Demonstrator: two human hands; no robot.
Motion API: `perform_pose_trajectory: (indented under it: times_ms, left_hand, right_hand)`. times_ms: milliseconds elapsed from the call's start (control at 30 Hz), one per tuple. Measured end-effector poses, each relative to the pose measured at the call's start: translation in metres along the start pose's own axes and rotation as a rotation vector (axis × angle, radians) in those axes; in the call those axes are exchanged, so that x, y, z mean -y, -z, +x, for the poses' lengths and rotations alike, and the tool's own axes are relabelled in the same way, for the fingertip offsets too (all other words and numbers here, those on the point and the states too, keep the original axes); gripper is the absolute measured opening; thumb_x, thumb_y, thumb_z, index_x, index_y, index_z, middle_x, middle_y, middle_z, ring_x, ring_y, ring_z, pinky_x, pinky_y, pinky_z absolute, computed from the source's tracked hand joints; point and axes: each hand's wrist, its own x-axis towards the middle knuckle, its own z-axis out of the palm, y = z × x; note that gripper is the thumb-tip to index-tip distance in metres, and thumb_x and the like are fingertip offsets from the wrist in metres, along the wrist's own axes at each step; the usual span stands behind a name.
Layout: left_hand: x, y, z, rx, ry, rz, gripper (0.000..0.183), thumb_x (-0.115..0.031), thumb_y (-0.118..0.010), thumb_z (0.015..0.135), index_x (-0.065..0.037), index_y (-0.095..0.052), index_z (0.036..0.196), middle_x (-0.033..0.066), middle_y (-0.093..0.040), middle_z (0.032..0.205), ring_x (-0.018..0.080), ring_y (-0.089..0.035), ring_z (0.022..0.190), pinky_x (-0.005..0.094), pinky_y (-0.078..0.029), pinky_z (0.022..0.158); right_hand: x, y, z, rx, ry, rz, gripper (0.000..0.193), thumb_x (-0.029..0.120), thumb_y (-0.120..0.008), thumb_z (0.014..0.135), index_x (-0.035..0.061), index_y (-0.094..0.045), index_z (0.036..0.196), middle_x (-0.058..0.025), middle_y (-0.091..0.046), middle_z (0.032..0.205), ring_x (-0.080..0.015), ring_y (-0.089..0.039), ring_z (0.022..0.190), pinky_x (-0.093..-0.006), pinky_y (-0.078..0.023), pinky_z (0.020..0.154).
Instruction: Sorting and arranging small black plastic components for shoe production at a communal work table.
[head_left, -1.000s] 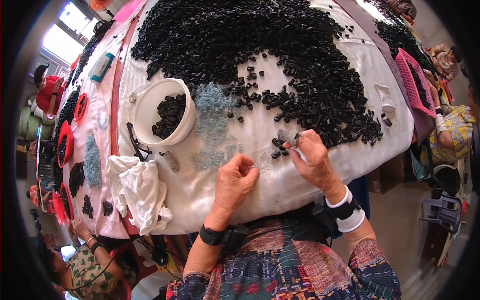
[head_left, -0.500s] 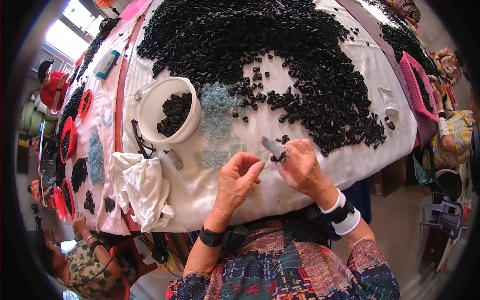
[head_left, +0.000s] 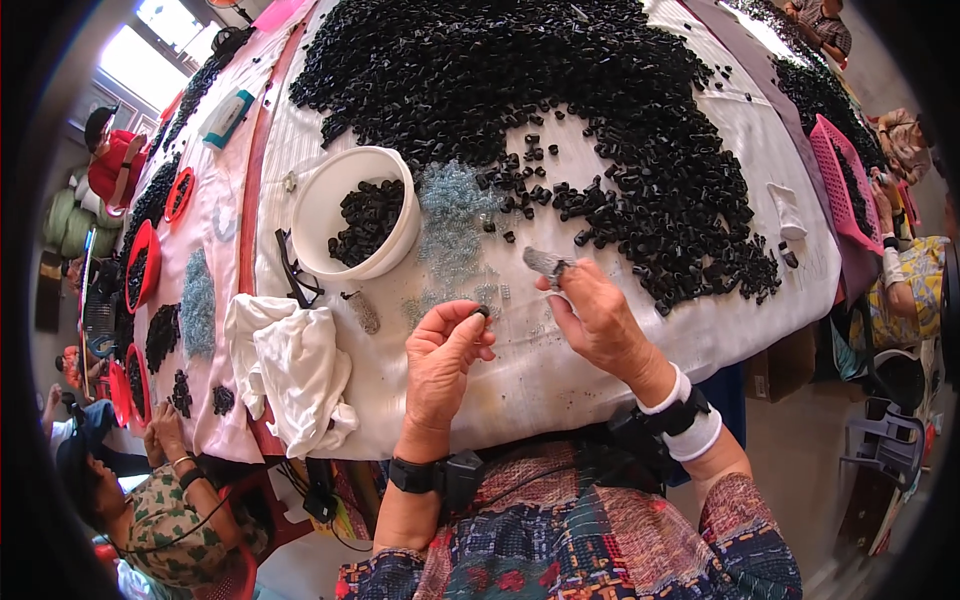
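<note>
My left hand (head_left: 440, 358) pinches a small black plastic piece (head_left: 482, 312) between thumb and fingertips, just above the cloth. To its right, my right hand (head_left: 605, 318) hovers with the thumb apart and a finger stretched out. That finger wears a grey finger cover (head_left: 546, 263) with a dark band; I see nothing held there, though the palm is hidden. Beyond both hands spreads a large heap of black plastic pieces (head_left: 420, 80). A pile of small pale blue, coil-like pieces (head_left: 455, 215) lies ahead of my left hand.
A white tub (head_left: 305, 215) holding black pieces stands at the left, with dark-framed glasses (head_left: 297, 270), a crumpled white cloth (head_left: 290, 370) and another grey finger cover (head_left: 361, 312) nearby. A pink basket (head_left: 838, 180) is at far right. Other people sit at both sides.
My hands have moved apart. The left now pinches a black piece where its fingers were bare; black pieces by my right fingers no longer show. The view has shifted slightly.
</note>
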Motion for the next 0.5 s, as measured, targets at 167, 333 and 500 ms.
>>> perform_pose_trajectory:
  times_ms: [167,333,500]
  left_hand:
    - [-0.005,-0.005,-0.003,-0.016,-0.011,-0.073,0.015,-0.006,-0.056,0.090,-0.002,-0.056,0.104,0.0128,-0.064,0.096,0.0174,-0.065,0.077,0.0265,-0.054,0.064]
    - [-0.003,0.002,-0.004,-0.017,-0.023,-0.088,0.016,-0.006,-0.056,0.090,-0.001,-0.056,0.105,0.0129,-0.064,0.097,0.0166,-0.065,0.077,0.0267,-0.055,0.064]
    - [-0.002,0.003,-0.005,-0.004,0.026,-0.080,0.023,-0.006,-0.057,0.089,0.001,-0.057,0.110,0.0095,-0.063,0.091,0.0118,-0.061,0.069,0.0255,-0.053,0.062]
  right_hand:
    - [-0.001,-0.020,0.015,0.112,0.071,-0.028,0.025,-0.004,-0.056,0.069,-0.0020,-0.056,0.094,-0.0125,-0.059,0.083,-0.0300,-0.055,0.083,-0.0361,-0.048,0.074]
    - [-0.008,-0.025,0.019,0.193,0.132,-0.163,0.025,0.002,-0.056,0.070,0.0010,-0.059,0.095,-0.0086,-0.060,0.082,-0.0268,-0.056,0.086,-0.0350,-0.048,0.078]
    - [-0.019,-0.010,0.011,0.146,0.106,-0.245,0.022,0.001,-0.056,0.070,0.0010,-0.058,0.092,-0.0095,-0.059,0.081,-0.0275,-0.056,0.085,-0.0362,-0.047,0.075]
